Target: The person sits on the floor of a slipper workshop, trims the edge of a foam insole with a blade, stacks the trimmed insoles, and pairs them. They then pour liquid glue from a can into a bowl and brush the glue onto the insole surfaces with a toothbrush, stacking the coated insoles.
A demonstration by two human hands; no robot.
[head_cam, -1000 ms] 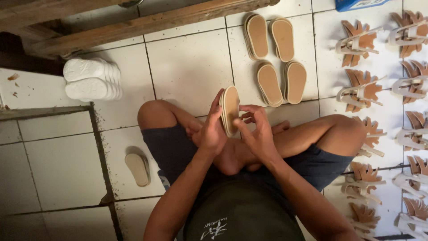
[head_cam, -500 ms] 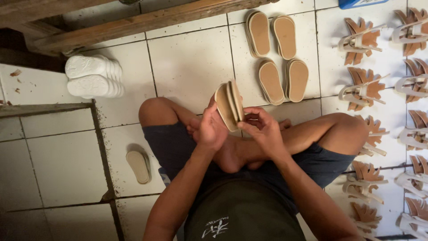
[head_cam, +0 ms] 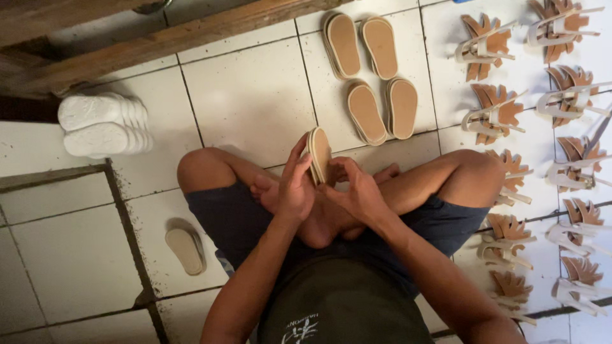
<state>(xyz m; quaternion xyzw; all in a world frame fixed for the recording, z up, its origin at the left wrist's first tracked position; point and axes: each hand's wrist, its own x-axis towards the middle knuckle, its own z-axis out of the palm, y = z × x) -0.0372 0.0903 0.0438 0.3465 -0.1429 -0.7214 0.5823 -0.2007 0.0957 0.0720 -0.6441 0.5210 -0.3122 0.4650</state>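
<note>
Left hand (head_cam: 294,191) and right hand (head_cam: 357,190): both clamped on one tan sandal sole (head_cam: 319,153), held edge-up above crossed legs; tiled floor (head_cam: 248,102) below.

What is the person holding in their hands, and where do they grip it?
A tan oval shoe sole, held on edge: the left hand wraps its lower left side, the right hand pinches its lower right edge.

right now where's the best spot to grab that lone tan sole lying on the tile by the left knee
Probably across the middle of the lone sole, pinching its two long edges from above: it lies flat on the tile floor, apart from other things, with its narrower waist easiest to span.
</note>
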